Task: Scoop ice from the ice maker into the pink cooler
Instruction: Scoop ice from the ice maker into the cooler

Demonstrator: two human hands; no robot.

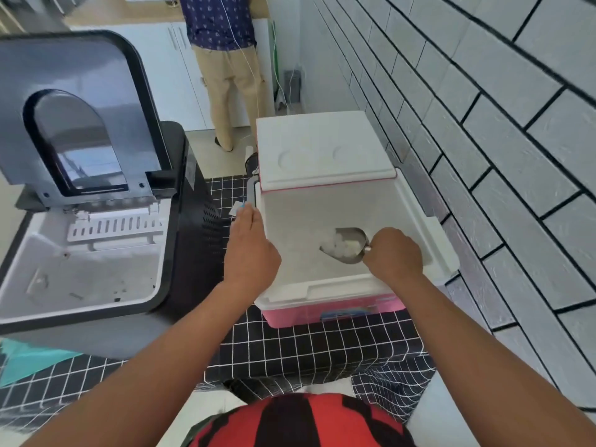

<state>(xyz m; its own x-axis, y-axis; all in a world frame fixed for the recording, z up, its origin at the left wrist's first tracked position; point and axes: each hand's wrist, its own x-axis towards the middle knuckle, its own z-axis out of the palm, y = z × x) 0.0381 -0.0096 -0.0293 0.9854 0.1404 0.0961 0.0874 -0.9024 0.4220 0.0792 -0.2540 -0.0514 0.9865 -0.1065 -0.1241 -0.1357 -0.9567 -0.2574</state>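
A single head-worn wide-angle view looks forward and steeply down from above the person's chest, close over the open pink cooler (329, 312) at centre; the ice maker (96, 240) fills the left, a tiled wall (503, 130) the right, straight lines bowing toward the edges

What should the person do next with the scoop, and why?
Probably tip the scoop so the ice falls out. The right hand holds it by the handle inside the open cooler, and it is loaded with ice. The left hand, fingers straight, lies at the cooler's left rim.
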